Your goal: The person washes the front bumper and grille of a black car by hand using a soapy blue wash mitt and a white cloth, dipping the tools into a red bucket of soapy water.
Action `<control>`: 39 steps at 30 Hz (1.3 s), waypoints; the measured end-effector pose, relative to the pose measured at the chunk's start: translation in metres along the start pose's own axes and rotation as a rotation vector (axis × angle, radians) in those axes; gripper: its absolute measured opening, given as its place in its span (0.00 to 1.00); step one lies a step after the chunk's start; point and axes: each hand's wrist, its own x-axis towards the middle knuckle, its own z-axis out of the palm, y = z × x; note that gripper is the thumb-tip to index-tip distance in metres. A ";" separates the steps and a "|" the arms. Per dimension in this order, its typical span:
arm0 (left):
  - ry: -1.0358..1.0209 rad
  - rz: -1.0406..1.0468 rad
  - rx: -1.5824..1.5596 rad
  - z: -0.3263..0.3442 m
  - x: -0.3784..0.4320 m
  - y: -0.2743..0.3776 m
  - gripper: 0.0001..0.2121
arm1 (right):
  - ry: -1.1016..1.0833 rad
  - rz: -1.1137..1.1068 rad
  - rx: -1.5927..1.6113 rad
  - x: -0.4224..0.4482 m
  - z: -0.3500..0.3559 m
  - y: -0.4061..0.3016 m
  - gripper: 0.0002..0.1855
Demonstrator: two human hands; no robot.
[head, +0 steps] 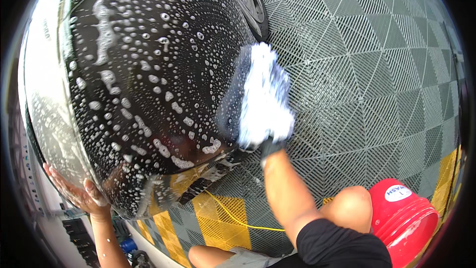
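A black car body panel [160, 82] covered in soap suds fills the left and middle of the view. My right hand is inside or behind a white wash mitt [266, 100], which lies against the lower side of the panel behind the wheel [251, 0]; a dark cuff shows at the wrist, and the fingers are hidden. Soapy and bare, my left hand [76, 191] rests with spread fingers on the car's pale, reflecting rear edge [55, 119] at the lower left.
A red bucket [394, 219] stands at the lower right beside my knee. A yellow cord or hose [238, 221] crosses the grey and yellow ribbed floor tiles [334, 82]. Dark items and a blue container [128, 245] are at the lower left.
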 end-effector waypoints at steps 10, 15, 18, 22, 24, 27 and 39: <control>0.004 -0.013 0.019 -0.010 0.011 0.009 0.37 | 0.037 -0.719 -0.349 0.099 -0.035 -0.217 0.27; 0.010 -0.056 -0.024 -0.014 0.008 0.000 0.37 | -0.020 -0.791 -0.488 0.082 -0.025 -0.242 0.27; 0.021 -0.079 -0.044 -0.015 0.004 -0.003 0.38 | -0.185 -1.022 -0.603 0.006 -0.024 -0.219 0.27; 0.009 -0.097 -0.039 -0.027 -0.001 -0.010 0.38 | -0.233 -1.183 -0.616 0.004 -0.028 -0.247 0.28; 0.024 -0.133 -0.101 -0.013 0.000 0.000 0.38 | -0.121 -1.106 -0.649 0.056 -0.036 -0.281 0.28; 0.037 -0.147 -0.098 -0.011 0.006 0.006 0.38 | -0.005 -0.929 -0.643 0.110 -0.042 -0.321 0.28; 0.006 -0.093 -0.027 -0.014 -0.002 -0.005 0.37 | -0.283 -1.005 -0.659 -0.063 -0.034 -0.141 0.30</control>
